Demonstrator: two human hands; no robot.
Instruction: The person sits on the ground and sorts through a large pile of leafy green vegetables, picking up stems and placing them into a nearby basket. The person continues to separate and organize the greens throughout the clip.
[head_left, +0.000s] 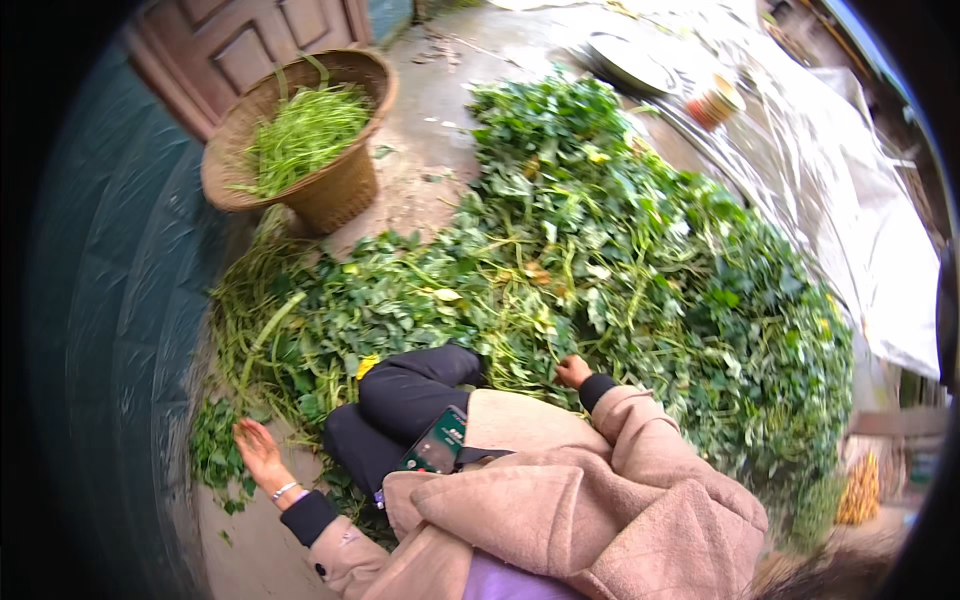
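My left hand (259, 454), with a bracelet at the wrist, is spread above the concrete floor beside a small heap of green leaves (217, 442). Nothing shows in its palm. My right hand (573, 372) has its fingers curled at the near edge of a large pile of leafy green vines (555, 285); whether it grips a stem cannot be told. Long pale green stems (262, 322) lie at the left end of the pile. A smartphone (437, 442) with a lit screen rests on my lap.
A wide woven basket (337, 187) holding thin green stems (311, 135) stands at the upper left before a wooden door (247, 45). Dark sheeting (120, 300) covers the left side. A round pan (632, 64), a tub (714, 101) and white plastic sheeting (847, 187) lie beyond the vines.
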